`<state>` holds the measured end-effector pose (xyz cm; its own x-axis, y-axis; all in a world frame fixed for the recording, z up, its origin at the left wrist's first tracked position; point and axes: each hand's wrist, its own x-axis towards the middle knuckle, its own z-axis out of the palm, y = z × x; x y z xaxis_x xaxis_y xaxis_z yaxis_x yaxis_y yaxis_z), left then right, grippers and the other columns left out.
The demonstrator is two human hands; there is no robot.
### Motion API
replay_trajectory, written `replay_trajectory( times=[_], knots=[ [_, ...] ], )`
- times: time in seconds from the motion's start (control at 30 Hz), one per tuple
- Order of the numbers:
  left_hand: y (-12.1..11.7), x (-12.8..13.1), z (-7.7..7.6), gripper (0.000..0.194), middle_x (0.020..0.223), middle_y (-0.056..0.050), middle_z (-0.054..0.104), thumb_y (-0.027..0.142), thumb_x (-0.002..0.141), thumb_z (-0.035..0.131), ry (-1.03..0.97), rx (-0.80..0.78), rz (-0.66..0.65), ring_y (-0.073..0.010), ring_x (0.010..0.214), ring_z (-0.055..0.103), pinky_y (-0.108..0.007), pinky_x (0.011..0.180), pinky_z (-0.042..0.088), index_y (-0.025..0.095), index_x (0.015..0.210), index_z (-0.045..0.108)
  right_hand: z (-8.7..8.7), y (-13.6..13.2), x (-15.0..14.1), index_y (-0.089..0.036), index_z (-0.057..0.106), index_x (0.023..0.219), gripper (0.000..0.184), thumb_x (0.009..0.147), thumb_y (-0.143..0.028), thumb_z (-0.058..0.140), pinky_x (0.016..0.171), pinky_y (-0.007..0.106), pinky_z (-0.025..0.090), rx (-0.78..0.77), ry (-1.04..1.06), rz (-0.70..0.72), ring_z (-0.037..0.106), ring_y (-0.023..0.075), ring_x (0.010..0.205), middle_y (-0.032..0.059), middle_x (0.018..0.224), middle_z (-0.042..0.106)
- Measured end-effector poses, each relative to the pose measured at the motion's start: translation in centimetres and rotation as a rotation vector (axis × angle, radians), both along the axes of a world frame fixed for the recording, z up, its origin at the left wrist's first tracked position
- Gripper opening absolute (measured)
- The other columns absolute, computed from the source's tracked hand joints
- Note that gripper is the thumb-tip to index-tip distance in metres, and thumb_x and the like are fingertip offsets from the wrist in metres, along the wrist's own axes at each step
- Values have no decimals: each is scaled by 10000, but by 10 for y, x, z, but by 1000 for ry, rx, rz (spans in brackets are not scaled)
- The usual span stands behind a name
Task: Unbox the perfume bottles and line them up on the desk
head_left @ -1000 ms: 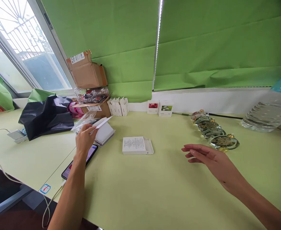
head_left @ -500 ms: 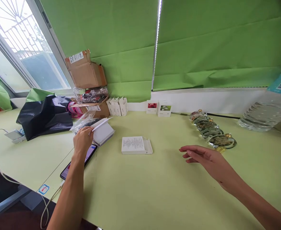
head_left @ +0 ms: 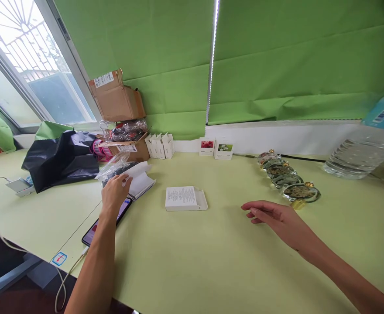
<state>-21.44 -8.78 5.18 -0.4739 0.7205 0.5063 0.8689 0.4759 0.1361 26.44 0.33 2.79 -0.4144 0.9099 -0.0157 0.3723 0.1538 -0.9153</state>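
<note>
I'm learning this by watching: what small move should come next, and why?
Probably lift the white sheet clear of the white stack with the left hand: its fingers appear to pinch the sheet's raised edge, while the right hand is empty.

We see smooth, matt white card on the open carton point(head_left: 181, 198). Left of it, we find a matt white paper stack point(head_left: 142, 184) and a phone point(head_left: 122, 211) with a smooth, glassy screen; farther left, a creased black plastic bag point(head_left: 57, 165) with a slight sheen. Right of the carton, we see a clear, glossy, ribbed plastic water bottle point(head_left: 357, 156). Beneath it, the tabletop point(head_left: 192, 261) looks smooth.
</note>
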Motion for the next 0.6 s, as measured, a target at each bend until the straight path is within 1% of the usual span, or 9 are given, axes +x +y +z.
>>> replay_trajectory(
  times=[0.1,0.23,0.43,0.6],
  knots=[
    [-1,1,2,328,989,-55,701,467,880,437,29,15,12,-255,889,612,-292,583,376,289,941,706,-2,2,1,-232,708,1028,420,826,-566,554,800,402,574,6,-4,18,659,268,920,85,979,705],
    [-1,1,3,295,931,-65,705,443,857,474,31,15,72,-261,857,616,-293,586,386,275,849,716,-5,4,3,-242,704,1032,412,827,-566,554,806,374,569,-2,-26,17,657,253,921,73,993,702],
    [-1,2,3,253,888,-67,707,444,818,526,-23,65,113,-263,815,622,-309,603,411,265,856,699,-6,4,3,-238,695,1041,400,840,-548,542,811,369,554,-9,-57,12,653,245,903,75,974,697],
    [-3,3,6,226,884,-61,702,438,806,541,-57,58,143,-269,798,618,-319,598,394,272,862,684,-5,2,2,-234,695,1045,402,842,-545,538,810,375,555,2,-50,13,653,248,906,79,971,696]
  ],
)
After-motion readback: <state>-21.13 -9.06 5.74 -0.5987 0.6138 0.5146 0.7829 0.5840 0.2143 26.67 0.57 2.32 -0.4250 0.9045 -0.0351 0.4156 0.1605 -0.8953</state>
